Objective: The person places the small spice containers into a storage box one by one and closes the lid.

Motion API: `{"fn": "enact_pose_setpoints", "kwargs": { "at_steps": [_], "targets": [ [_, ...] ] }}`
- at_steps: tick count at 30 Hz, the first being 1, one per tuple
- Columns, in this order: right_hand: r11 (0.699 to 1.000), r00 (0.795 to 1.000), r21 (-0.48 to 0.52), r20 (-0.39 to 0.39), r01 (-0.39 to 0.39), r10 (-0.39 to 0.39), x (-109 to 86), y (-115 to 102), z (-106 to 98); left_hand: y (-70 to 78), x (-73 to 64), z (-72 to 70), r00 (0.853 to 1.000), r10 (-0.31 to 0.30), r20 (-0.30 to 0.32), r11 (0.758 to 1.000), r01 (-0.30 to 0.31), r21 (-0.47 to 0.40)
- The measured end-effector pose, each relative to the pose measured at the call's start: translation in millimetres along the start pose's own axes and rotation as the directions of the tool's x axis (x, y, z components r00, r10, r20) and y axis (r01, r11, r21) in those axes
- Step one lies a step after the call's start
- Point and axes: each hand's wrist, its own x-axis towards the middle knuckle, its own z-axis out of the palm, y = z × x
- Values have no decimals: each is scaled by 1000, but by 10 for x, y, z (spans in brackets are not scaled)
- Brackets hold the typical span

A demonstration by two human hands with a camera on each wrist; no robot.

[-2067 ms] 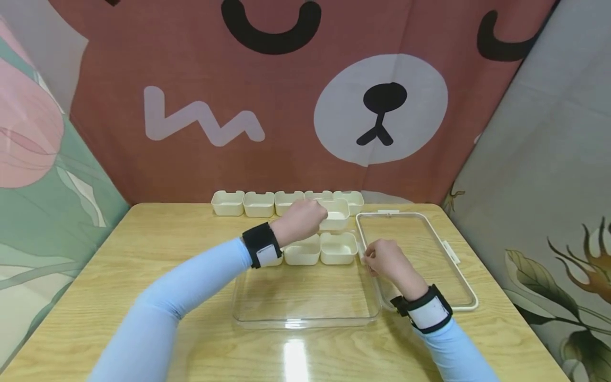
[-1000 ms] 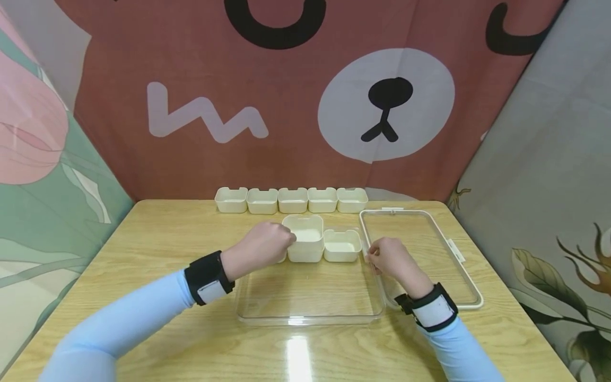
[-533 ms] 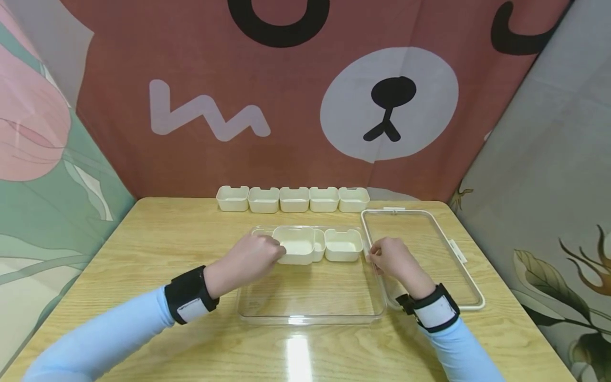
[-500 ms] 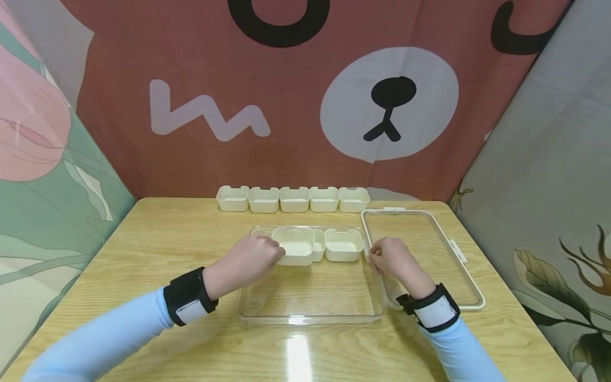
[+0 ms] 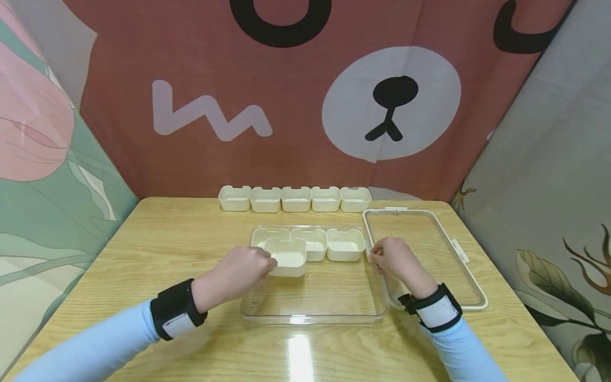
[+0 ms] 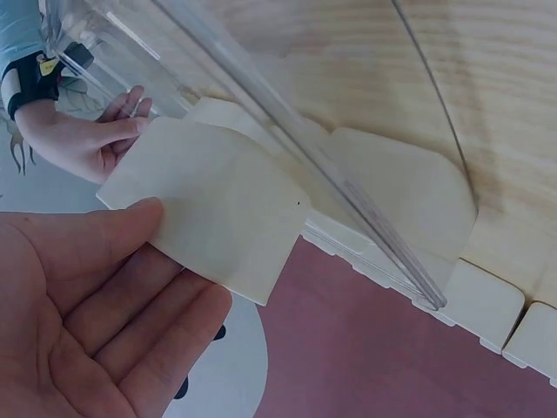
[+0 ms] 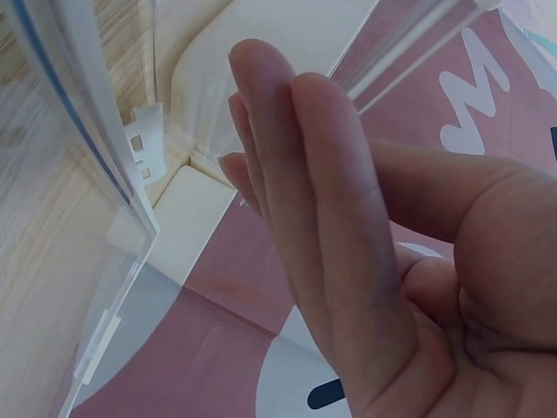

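Presently, left hand (image 5: 236,275) pinches cream bin (image 5: 290,263) — right hand (image 5: 400,264), fingers straight and together, is beside clear tray (image 5: 334,319); contact unclear.

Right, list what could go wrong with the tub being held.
The left grip holds the tub at one edge only, so it may tilt or slip. It could bump the row of tubs close behind it in the clear box. The right grip, at the box's right side, might nudge it.

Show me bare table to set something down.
Bare: table beyond the left hand, left of the clear box, and along the box's near side. Crowded: its far side, with cups inside and behind; its right, with the lid.
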Motion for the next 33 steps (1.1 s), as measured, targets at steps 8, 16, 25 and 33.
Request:
{"fn": "enact_pose_setpoints", "kwargs": {
  "at_steps": [8, 16, 25, 33],
  "targets": [
    [1000, 1000, 24, 9, -13, 13, 4, -9, -20, 30, -83, 7, 999, -13, 29, 1000, 13, 0],
    [1000, 1000, 23, 9, -20, 20, 18, 8, 3, 22, -150, 43, 998, -26, 54, 1000, 26, -13],
    [999, 1000, 24, 10, -21, 20, 15, 9, 5, -26, -221, 123, 996, -56, 73, 998, 58, -27],
    [1000, 1000, 28, 11, -14, 14, 9, 2, 3, -52, -267, 181, 992, -90, 90, 996, 92, -15]
  ]
}}
